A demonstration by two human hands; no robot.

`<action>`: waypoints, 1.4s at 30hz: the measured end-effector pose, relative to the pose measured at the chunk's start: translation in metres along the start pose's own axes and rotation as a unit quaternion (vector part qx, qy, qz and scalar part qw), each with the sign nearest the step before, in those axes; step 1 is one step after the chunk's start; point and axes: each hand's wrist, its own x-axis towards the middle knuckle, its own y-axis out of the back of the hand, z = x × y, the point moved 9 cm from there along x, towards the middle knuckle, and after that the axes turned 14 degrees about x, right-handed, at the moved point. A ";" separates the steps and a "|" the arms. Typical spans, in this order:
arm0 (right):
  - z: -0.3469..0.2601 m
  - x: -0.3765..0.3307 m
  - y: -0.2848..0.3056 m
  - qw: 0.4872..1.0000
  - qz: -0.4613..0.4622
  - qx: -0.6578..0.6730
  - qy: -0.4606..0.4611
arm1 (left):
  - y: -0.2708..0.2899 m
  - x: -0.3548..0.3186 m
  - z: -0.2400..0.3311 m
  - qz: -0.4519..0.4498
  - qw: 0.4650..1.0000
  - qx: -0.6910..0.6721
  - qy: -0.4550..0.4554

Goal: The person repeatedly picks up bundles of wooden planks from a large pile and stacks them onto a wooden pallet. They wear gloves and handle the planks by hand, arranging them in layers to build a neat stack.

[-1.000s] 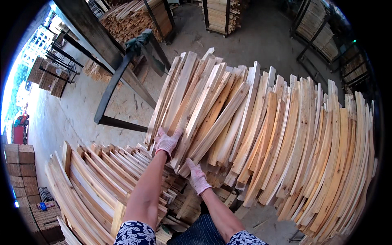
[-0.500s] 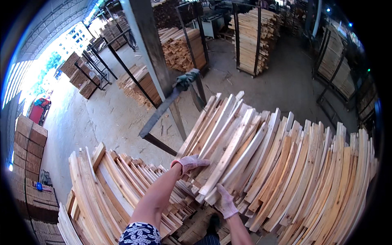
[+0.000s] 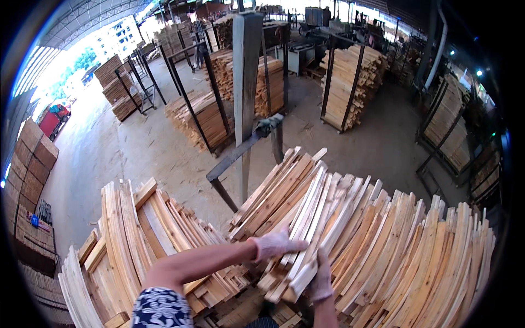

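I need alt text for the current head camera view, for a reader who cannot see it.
A gloved left hand lies across pale wooden slats while the gloved right hand grips near their closer ends. A long row of slats fans out to the right and another row lies to the left. Behind, lumber stacks stand in metal racks.

Floor extends on both sides of the grey post. Left of it, daylight enters beneath a trussed roof; right of it stands a metal rack.
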 end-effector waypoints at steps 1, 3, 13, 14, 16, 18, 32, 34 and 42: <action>0.001 -0.021 -0.007 1.000 -0.001 -0.002 0.026 | -0.001 -0.026 0.012 -0.040 0.998 0.023 0.051; 0.009 -0.069 -0.020 0.998 0.003 0.000 0.058 | -0.012 -0.056 0.016 -0.049 0.998 0.020 0.044; 0.004 -0.126 -0.013 0.998 0.014 0.057 0.005 | -0.059 -0.129 0.055 -0.043 0.993 0.109 0.028; 0.001 -0.127 -0.009 0.998 0.006 0.030 0.051 | -0.058 -0.143 0.057 -0.046 0.996 0.075 0.028; -0.002 -0.149 0.002 0.995 0.012 -0.032 0.093 | -0.066 -0.161 0.059 -0.039 0.994 0.103 -0.007; 0.003 -0.178 -0.024 0.988 0.021 -0.114 0.103 | -0.062 -0.186 0.057 -0.026 0.992 0.116 -0.034; 0.158 -0.263 -0.156 0.893 -0.276 -0.340 0.103 | -0.026 -0.481 -0.066 0.375 0.856 -0.172 -0.312; 0.207 -0.272 -0.191 0.902 -0.244 -0.352 0.044 | -0.009 -0.516 -0.090 0.410 0.865 -0.162 -0.239; 0.426 -0.308 -0.287 0.811 -0.287 -0.419 -0.291 | -0.032 -0.612 -0.279 0.543 0.709 -0.423 -0.154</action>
